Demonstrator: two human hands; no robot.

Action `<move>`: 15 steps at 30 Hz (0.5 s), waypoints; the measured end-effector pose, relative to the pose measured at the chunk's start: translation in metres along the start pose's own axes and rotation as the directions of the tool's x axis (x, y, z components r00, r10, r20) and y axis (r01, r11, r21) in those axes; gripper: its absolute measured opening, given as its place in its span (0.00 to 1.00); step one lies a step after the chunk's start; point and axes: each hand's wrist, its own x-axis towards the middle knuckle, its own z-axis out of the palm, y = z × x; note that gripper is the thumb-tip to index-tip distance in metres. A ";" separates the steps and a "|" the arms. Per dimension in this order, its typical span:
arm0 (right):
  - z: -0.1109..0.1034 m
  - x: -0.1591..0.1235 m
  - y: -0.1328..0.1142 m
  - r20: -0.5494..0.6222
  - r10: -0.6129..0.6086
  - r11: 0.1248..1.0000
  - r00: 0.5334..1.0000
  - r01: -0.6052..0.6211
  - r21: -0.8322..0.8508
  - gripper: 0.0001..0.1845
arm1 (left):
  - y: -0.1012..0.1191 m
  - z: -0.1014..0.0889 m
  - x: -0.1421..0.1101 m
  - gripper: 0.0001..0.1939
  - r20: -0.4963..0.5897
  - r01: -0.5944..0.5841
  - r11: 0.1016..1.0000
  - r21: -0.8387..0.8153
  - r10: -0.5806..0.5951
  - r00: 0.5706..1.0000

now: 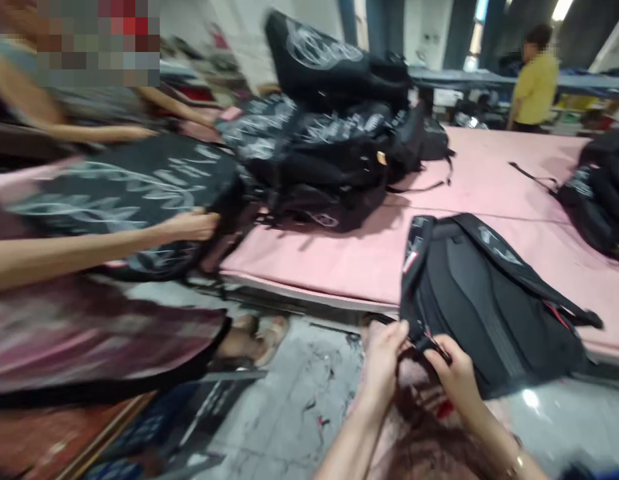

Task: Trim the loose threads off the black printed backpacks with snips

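Item: one black backpack [489,300]. Location: at the near edge of a pink table [314,260], in front of the person, its near end reaching past the edge above the floor [309,407].

Hands: two, bare. The left hand [384,353] was closed to a pinch on the lower strap [418,332] at the bag's left side. The right hand [456,373] was closed likewise, thumb against fingers, on a dark piece of the same strap just beside it; whether that piece was a buckle or plain webbing could not be told.

Risks, as judged: slipping of the bag off the table, from its overhang and any firm downward pull on the strap; a twisted or wrongly threaded strap, from black parts lying against black parts; loss of the small piece, from a grip at the fingertips only; snagging of the loose right shoulder strap [544,287], from its tail lying free. Also possible: a fall from the pile of bags [329,160], from uneven stacking, or a knock from the patterned bag [154,180] held by a co-worker at the left.

Appearance: back panel facing up; padded, dark grey to black, with a ribbed band down the middle. Shoulder straps wide, marked with pale scribbled lines; a white-and-red tab on the left one, a red trim near the lower end of the right. Front face hidden.
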 end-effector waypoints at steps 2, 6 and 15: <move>0.002 0.003 -0.001 -0.025 -0.009 1.000 1.000 0.009 -0.008 0.10 | -0.001 0.000 0.008 0.12 0.009 0.112 0.989 -0.101 -0.112 0.994; 0.000 0.002 -0.002 -0.029 -0.061 0.998 0.998 0.061 -0.003 0.08 | -0.005 -0.001 0.015 0.09 -0.019 0.225 0.942 -0.247 -0.237 0.971; -0.033 0.018 -0.015 0.038 -0.368 0.849 0.929 0.352 -0.395 0.10 | -0.002 -0.002 0.011 0.12 -0.038 0.138 0.982 -0.131 -0.144 0.989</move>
